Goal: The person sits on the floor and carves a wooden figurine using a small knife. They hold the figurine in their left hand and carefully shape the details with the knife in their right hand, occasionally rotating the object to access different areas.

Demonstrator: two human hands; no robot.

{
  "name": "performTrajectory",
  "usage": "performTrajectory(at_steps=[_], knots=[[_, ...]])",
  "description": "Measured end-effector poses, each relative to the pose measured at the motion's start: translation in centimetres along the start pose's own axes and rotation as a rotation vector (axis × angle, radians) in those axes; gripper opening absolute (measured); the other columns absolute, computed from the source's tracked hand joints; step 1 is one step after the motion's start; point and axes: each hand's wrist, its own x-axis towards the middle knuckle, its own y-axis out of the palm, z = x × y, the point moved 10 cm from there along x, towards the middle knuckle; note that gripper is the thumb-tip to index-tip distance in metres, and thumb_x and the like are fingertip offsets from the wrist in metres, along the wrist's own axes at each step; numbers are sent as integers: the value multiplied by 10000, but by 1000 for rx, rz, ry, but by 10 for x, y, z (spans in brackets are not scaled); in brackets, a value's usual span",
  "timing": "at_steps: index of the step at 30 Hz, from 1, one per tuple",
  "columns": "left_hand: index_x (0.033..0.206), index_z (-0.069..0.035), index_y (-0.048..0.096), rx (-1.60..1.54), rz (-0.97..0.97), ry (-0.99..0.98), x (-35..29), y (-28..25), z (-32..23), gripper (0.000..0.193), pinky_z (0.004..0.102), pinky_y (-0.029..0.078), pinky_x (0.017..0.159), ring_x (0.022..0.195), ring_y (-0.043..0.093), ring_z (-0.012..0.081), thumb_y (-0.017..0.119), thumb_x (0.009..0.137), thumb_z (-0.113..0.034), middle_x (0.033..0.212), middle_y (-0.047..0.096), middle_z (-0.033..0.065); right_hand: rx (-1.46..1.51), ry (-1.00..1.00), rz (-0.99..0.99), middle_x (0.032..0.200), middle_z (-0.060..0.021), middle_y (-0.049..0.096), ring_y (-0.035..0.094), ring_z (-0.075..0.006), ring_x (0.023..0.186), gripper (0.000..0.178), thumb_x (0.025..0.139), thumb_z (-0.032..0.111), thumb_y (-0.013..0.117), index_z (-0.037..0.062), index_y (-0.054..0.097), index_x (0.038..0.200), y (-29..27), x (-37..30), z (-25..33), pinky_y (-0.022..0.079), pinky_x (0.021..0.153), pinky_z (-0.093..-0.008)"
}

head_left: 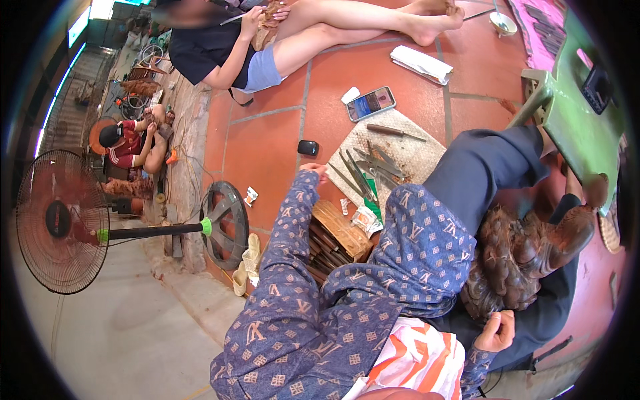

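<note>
My left hand is stretched forward in a blue patterned sleeve, down at the red tile floor beside a woven mat; only its curled fingers show. A small black object lies just beyond it. Several chisels lie on the mat. My right hand is low at the right, fingers curled in, right below a dark brown carved wooden piece that rests on dark blue cloth. My bent knee sits between the two hands.
A wooden bundle of tools lies by my left arm. A phone lies past the mat. A standing fan is at the left, a green stool at the right. One person sits ahead, another sits lower left.
</note>
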Motion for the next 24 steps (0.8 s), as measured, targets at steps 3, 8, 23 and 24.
performTrajectory(at_steps=[3, 8, 23, 24], knots=[[967, 28, 648, 72, 196, 30, -13, 62, -6, 280, 257, 539, 554, 608, 631, 133, 691, 832, -214, 768, 678, 108, 29, -215, -62, 618, -109, 494, 438, -196, 543, 65, 799, -19, 559, -45, 537, 744, 3, 13, 20, 327, 500, -307], [998, 72, 621, 258, 239, -108, -37, 154, 2, 451, 305, 531, 500, 506, 600, 189, 749, 784, -304, 706, 664, 140, -28, -230, -71, 620, -116, 497, 447, -206, 542, 36, 788, -38, 560, -46, 554, 753, 7, 18, 19, 343, 505, -307], [1057, 109, 591, 650, -37, -171, -35, 173, 4, 634, 400, 535, 794, 1002, 625, 332, 762, 715, -398, 1082, 630, 233, -17, -217, 8, 633, -112, 517, 468, -200, 537, 48, 807, -33, 582, -46, 569, 763, 9, 17, -5, 362, 497, -304], [1057, 109, 591, 632, -30, -189, -33, 176, 7, 634, 401, 533, 801, 1014, 621, 332, 760, 716, -398, 1091, 627, 234, -16, -235, 3, 632, -108, 515, 463, -195, 537, 57, 810, -31, 583, -45, 565, 758, 11, 20, -2, 356, 494, -302]])
